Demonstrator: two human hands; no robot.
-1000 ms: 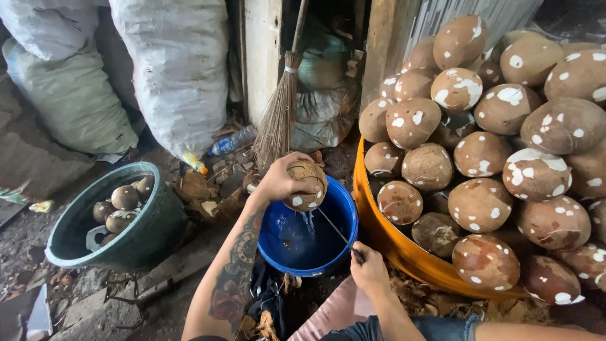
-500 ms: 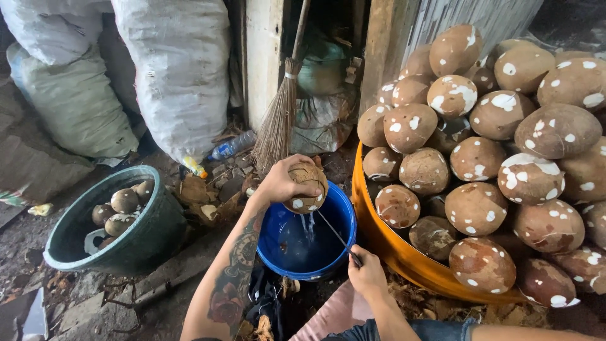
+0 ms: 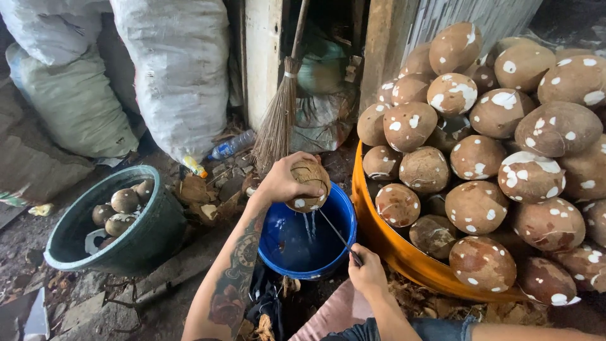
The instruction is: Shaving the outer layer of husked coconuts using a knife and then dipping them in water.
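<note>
My left hand [image 3: 282, 183] grips a brown husked coconut [image 3: 307, 185] over a blue bucket [image 3: 309, 235]. Thin streams of water run from the coconut's underside into the bucket. My right hand [image 3: 368, 274] holds a thin metal spike [image 3: 336, 232] by its lower end, its tip pointing up toward the coconut. The bucket sits just in front of my knees.
An orange tub [image 3: 385, 239] at the right is heaped with several brown coconuts [image 3: 480, 158] showing white patches. A green basin [image 3: 117, 235] at the left holds a few coconuts. White sacks [image 3: 170, 69], a twig broom [image 3: 281, 117] and a plastic bottle [image 3: 230, 146] stand behind.
The coconut stays over the bucket and keeps draining. My right hand with the spike has dropped slightly away from the coconut.
</note>
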